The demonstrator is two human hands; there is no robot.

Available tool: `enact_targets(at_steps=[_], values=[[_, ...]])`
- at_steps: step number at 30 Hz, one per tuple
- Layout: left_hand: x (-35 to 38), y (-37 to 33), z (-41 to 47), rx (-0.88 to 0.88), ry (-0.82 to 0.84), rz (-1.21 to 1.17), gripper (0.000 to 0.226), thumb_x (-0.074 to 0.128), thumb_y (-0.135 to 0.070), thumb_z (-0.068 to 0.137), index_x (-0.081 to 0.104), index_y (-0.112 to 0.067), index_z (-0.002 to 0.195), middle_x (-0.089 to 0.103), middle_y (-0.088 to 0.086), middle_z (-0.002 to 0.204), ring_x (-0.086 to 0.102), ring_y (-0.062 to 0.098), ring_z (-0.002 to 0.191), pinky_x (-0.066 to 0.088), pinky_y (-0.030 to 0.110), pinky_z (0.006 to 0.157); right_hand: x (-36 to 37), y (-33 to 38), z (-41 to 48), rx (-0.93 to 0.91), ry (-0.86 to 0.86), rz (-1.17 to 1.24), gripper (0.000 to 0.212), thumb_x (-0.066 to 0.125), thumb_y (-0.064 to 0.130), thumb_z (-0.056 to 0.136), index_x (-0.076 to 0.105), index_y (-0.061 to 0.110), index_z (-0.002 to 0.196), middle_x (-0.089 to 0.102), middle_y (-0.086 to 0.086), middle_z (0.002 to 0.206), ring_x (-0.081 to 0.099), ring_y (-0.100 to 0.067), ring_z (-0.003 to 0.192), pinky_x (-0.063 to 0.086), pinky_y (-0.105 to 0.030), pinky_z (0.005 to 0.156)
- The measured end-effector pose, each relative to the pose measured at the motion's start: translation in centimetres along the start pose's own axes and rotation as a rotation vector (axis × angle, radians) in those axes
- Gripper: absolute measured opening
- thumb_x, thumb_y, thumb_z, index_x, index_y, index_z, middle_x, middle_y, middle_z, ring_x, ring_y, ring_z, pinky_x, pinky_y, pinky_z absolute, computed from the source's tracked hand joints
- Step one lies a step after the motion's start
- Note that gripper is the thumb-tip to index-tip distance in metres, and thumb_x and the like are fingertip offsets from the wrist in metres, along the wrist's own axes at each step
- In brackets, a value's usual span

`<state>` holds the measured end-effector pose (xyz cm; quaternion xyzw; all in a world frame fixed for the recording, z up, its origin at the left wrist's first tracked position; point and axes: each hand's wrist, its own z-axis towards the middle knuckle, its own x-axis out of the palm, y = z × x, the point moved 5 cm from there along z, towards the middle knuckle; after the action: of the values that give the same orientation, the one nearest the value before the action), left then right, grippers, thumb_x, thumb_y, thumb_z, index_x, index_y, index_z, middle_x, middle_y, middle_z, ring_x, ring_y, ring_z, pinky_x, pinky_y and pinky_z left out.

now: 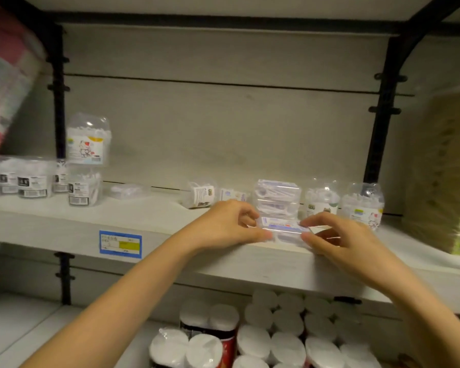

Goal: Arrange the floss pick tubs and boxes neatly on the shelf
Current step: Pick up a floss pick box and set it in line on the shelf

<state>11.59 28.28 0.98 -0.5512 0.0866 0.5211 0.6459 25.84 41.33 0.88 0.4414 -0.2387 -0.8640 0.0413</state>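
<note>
Reaching up, pinching flat clear plastic floss pick box (282,229) by its ends with curled left hand (231,224) and right hand (337,235), at front edge of pale grey shelf (64,221).

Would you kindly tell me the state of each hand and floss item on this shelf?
Flat box: held at the front edge of the shelf.
Left hand: pinching the box's left end.
Right hand: pinching its right end.
Box stack: standing behind the flat box.
Cartoon tub: upright, stacked on a lower tub.
Middle tub: apparently tipped on its side.
Far-right tub: upright, beside a neighbouring tub.
</note>
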Motion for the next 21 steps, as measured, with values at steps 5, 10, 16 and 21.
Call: enact_targets(at_steps=[5,10,16,21], values=[[-0.2,-0.1,-0.2,0.047,-0.009,0.108,0.046,0.066,-0.044,0.079,0.060,-0.021,0.118,0.064,-0.007,0.118,0.060,0.006,0.102,0.048,0.021,0.089,0.0,0.1,0.1,-0.043,-0.088,-0.054,0.019,0.059,0.038,0.082,0.060,0.034,0.101,0.059,0.020,0.104,0.058,-0.004,0.098,0.048,-0.031,0.089],[-5.0,2.2,-2.4,0.133,-0.212,0.198,0.017,0.057,-0.028,0.088,0.067,-0.020,0.099,0.067,-0.009,0.091,0.060,0.011,0.083,0.049,0.029,0.081,0.8,6.1,0.4,-0.239,-0.217,-0.126,0.014,0.059,0.024,0.085,0.063,0.030,0.096,0.060,0.020,0.095,0.055,0.004,0.091,0.042,-0.007,0.075],[-11.6,7.5,-3.6,0.102,-0.229,0.272,0.010,0.058,-0.020,0.088,0.065,-0.024,0.082,0.056,-0.015,0.067,0.047,0.005,0.059,0.035,0.018,0.056,5.4,11.9,8.1,-0.139,-0.129,-0.401,0.025,0.049,0.014,0.091,0.066,0.021,0.108,0.069,-0.003,0.107,0.063,-0.024,0.097,0.050,-0.036,0.085],[-14.8,9.8,-4.2,0.134,-0.158,0.313,0.011,0.055,-0.026,0.089,0.066,-0.025,0.090,0.062,-0.013,0.081,0.054,0.010,0.074,0.040,0.021,0.065,8.7,12.1,15.1,0.127,0.021,-0.823,0.032,0.048,0.008,0.091,0.055,0.007,0.122,0.058,-0.014,0.123,0.056,-0.034,0.111,0.046,-0.036,0.087]])
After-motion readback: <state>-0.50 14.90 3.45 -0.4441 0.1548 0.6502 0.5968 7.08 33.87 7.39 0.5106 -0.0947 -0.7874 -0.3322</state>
